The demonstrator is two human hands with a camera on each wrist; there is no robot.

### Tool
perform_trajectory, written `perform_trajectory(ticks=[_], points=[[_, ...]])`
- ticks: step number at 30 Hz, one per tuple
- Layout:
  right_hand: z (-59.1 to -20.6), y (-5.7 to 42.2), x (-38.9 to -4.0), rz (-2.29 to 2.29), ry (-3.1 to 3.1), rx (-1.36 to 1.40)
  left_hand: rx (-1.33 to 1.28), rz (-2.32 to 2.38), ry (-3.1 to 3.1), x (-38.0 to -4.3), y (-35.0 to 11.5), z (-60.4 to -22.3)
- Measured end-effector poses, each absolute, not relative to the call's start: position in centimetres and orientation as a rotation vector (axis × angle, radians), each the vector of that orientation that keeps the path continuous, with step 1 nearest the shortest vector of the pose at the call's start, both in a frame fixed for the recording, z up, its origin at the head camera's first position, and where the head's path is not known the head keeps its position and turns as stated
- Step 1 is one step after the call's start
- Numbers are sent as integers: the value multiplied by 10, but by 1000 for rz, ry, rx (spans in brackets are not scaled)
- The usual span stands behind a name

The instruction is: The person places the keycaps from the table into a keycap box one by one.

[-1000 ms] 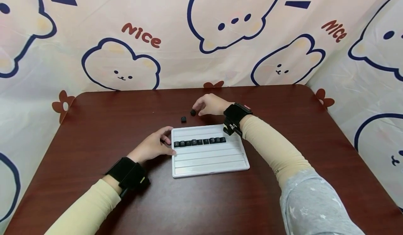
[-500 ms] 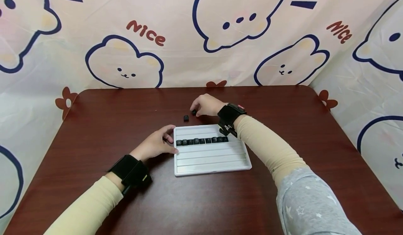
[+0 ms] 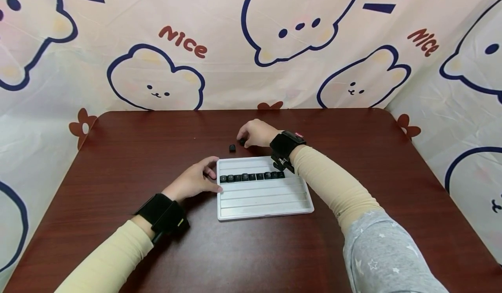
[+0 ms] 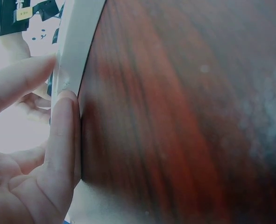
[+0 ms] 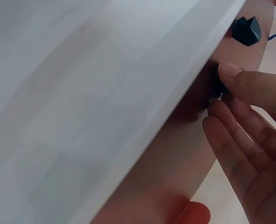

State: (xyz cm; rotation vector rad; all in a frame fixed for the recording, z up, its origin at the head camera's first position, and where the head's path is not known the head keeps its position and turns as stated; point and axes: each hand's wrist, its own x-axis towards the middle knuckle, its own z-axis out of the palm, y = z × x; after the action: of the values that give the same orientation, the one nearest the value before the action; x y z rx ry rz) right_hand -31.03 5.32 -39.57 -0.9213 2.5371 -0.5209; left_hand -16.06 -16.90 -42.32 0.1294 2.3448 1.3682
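A white ridged tray [image 3: 265,206] lies on the table with one row of several black keycaps [image 3: 252,177] along an upper groove. My left hand [image 3: 193,180] touches the tray's left edge; in the left wrist view its straight thumb [image 4: 63,126] presses the side wall and the index finger reaches the rim. Beyond the tray's far edge, my right hand [image 3: 259,132] pinches a black keycap [image 5: 219,86] between thumb and fingers, which partly cover it. Another loose keycap [image 3: 232,148] sits on the table just left of that hand, also visible in the right wrist view.
The brown table [image 3: 251,258] extends on all sides of the tray. A patterned cloth [image 3: 219,79] hangs behind its far edge and at both sides. Black straps with cameras [image 3: 288,144] are worn on both wrists, the right one overlapping the tray's far right corner.
My right hand has moved slightly left, and its fingers have come together round the farther loose keycap. My left hand keeps its place at the tray's edge. The head view has shifted a little.
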Motion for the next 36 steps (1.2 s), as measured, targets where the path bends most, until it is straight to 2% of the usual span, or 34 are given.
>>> perform_trajectory(ticks=[20,36], points=[[-400,61,-307,-472,2531,-1002,122,1385,2332,-160,-165,-424],[-389,83,-291,-488,2514,-1205,114,1385,2348,-159,-168,-424]])
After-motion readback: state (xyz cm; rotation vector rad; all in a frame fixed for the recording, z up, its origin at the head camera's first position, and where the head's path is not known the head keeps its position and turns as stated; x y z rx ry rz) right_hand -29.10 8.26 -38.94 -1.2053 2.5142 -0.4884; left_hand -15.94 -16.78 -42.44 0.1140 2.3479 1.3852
